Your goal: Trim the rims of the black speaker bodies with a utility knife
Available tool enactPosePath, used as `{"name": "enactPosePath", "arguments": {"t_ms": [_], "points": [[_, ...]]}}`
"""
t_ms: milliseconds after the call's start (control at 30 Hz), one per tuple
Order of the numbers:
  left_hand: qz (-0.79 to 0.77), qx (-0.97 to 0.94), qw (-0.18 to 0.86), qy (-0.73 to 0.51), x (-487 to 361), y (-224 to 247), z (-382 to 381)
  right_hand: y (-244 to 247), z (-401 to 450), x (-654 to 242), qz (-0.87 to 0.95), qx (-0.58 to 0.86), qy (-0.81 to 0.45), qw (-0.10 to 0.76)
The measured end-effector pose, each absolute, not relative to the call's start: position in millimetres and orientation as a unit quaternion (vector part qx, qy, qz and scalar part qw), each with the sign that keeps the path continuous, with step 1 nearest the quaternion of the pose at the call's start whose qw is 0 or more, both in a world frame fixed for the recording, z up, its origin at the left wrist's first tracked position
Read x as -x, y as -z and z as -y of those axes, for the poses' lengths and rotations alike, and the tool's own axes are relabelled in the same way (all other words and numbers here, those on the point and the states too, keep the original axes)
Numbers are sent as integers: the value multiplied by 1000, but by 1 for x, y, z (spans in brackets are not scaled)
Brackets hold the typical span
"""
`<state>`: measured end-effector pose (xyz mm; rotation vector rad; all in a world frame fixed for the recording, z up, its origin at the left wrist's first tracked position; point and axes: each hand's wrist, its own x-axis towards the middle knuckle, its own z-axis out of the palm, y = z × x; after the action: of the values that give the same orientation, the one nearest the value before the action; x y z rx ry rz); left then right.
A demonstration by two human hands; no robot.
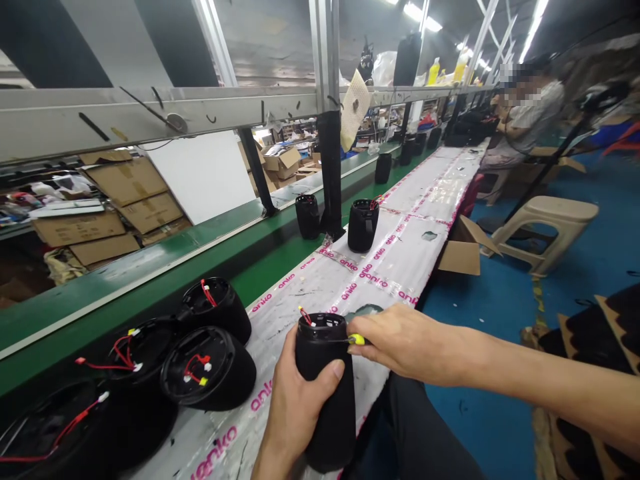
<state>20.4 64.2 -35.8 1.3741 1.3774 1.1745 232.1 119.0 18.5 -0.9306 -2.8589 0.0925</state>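
Observation:
My left hand (pixel 305 403) is wrapped around a black fabric-covered cylinder (pixel 327 427) that stands upright at the bench edge. Its top is open, and red wires with a small yellow connector (pixel 305 316) poke out of it. In my right hand (pixel 395 337) is a small tool with a yellow handle (pixel 357 339); its thin metal end touches the cylinder's side just below the rim. Several similar cylinders with red wires, one of them here (pixel 209 367), are grouped on the left.
Plastic wrap with pink print covers the bench (pixel 395 247). Another cylinder (pixel 363 225) stands farther along it. Beside the bench run a green conveyor (pixel 273 257) and a metal post (pixel 330 167). A cardboard box (pixel 459 257), a stool (pixel 545 220) and a seated person (pixel 533 113) are at right.

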Motion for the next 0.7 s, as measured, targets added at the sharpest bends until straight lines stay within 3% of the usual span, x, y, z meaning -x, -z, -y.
{"name": "enactPosePath", "arguments": {"t_ms": [700], "points": [[-569, -553, 397, -461, -28, 31, -64, -22, -120, -233, 954, 295, 17, 41]]}}
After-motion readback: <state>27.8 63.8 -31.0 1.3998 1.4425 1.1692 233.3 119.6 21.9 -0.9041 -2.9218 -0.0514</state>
